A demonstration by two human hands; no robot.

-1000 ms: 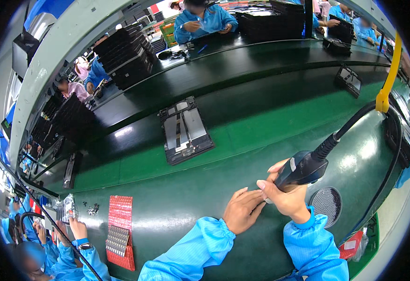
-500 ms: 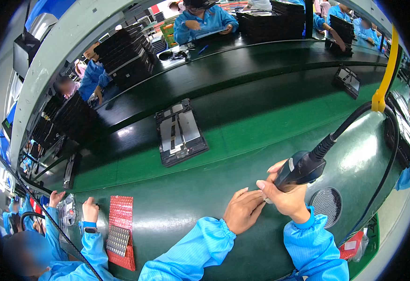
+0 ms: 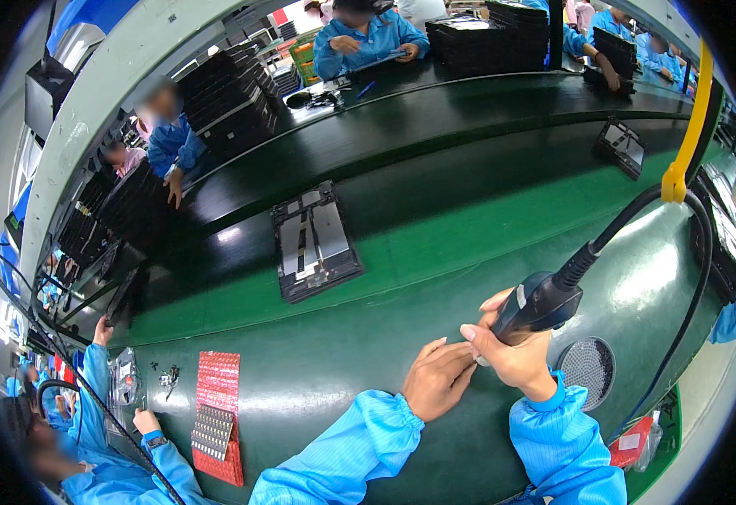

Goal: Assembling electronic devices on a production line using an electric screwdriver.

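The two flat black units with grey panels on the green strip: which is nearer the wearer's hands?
The larger-looking centre-left unit, beyond the left hand; the other unit lies farther off, toward the upper right.

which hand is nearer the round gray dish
Right. The right hand is just left of the round gray dish, gripping a black corded tool; the left hand lies farther left.

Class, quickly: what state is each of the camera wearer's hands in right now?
Left hand: fingers slightly bent; whether it holds anything cannot be told.
Right hand: closed around a black corded tool.
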